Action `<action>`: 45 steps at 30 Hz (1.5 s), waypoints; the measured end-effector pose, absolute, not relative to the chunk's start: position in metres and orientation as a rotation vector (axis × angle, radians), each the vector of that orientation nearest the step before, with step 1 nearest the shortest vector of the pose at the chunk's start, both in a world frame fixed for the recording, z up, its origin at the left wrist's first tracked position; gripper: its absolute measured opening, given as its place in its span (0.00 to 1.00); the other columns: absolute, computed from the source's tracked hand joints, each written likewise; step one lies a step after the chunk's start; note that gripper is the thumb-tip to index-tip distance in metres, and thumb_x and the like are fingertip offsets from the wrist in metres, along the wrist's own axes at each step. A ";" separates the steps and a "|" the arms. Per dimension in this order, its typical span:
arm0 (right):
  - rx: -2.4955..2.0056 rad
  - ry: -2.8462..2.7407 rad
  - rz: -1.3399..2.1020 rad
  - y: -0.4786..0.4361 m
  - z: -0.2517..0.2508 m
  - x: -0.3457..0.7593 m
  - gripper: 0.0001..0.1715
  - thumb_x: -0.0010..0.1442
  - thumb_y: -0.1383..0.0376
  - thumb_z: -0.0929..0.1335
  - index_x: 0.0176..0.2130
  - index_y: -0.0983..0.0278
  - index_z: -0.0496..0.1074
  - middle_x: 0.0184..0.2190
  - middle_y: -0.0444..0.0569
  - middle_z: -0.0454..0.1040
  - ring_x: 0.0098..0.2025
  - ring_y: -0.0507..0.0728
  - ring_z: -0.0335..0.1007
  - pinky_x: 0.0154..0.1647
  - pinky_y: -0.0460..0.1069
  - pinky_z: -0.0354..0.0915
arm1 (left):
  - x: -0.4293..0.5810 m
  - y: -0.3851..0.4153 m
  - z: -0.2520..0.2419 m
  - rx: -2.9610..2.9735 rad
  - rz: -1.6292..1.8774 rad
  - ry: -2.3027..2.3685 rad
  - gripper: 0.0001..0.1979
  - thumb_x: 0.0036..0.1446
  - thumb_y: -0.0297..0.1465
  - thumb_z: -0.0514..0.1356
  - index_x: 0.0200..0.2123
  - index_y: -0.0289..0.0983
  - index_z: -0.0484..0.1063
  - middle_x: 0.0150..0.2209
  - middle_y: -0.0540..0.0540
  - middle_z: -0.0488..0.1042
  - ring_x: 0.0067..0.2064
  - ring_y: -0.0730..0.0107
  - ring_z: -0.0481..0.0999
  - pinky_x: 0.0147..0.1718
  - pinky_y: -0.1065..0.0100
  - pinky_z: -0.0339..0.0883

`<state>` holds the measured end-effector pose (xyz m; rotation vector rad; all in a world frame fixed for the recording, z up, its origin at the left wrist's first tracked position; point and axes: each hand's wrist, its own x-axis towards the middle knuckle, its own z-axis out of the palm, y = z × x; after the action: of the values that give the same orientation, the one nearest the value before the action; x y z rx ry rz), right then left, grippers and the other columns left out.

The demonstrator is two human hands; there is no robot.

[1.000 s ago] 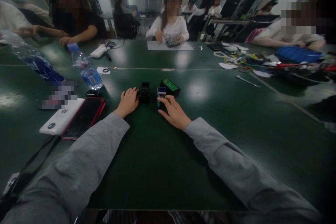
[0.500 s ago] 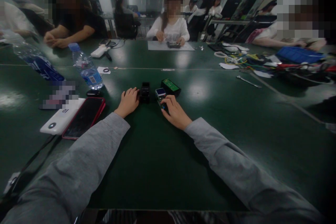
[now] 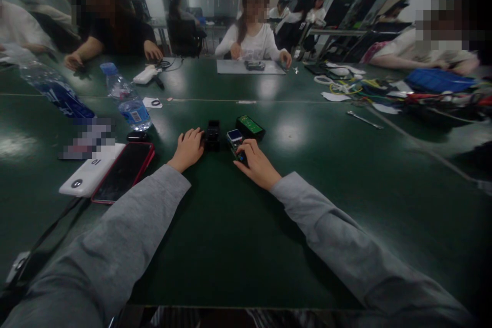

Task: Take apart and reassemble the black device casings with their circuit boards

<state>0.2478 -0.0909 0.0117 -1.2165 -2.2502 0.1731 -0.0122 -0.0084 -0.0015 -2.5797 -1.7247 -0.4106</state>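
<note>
The left hand, half curled and holding nothing, touches a small black plastic block; the right hand grips a small blue-screened module beside it.

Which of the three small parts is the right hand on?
The blue-screened module, partly under the right hand. The black block sits at the left hand; the green-topped box lies beyond, untouched.

Near end of small module hidden under right hand; print on green board too small.
</note>
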 end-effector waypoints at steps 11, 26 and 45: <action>-1.264 -2.074 0.222 -0.093 0.014 0.249 0.14 0.65 0.62 0.65 0.50 0.62 0.62 0.50 0.56 0.64 0.49 0.65 0.70 0.48 0.62 0.74 | -0.012 -0.008 -0.002 -2.582 -0.443 -1.722 0.23 0.67 0.29 0.50 0.65 0.34 0.63 0.68 0.36 0.61 0.69 0.49 0.59 0.65 0.42 0.55; -1.369 -1.807 0.274 -0.076 -0.004 0.258 0.18 0.69 0.53 0.59 0.47 0.63 0.67 0.42 0.57 0.72 0.44 0.64 0.70 0.49 0.63 0.70 | -0.012 -0.010 0.002 -2.599 -0.399 -1.735 0.25 0.66 0.29 0.51 0.65 0.35 0.62 0.69 0.37 0.60 0.69 0.48 0.59 0.66 0.42 0.54; -1.348 -1.706 0.367 -0.077 -0.003 0.260 0.22 0.66 0.52 0.64 0.52 0.63 0.66 0.46 0.59 0.75 0.49 0.65 0.73 0.52 0.63 0.69 | -0.012 -0.009 0.000 -2.597 -0.426 -1.731 0.24 0.67 0.29 0.49 0.65 0.33 0.63 0.69 0.36 0.60 0.69 0.48 0.58 0.66 0.42 0.54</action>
<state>0.2604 -0.0766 -0.0028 -1.3478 -1.7062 0.3670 -0.0119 -0.0093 0.0003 -2.5972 -1.7313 -0.4263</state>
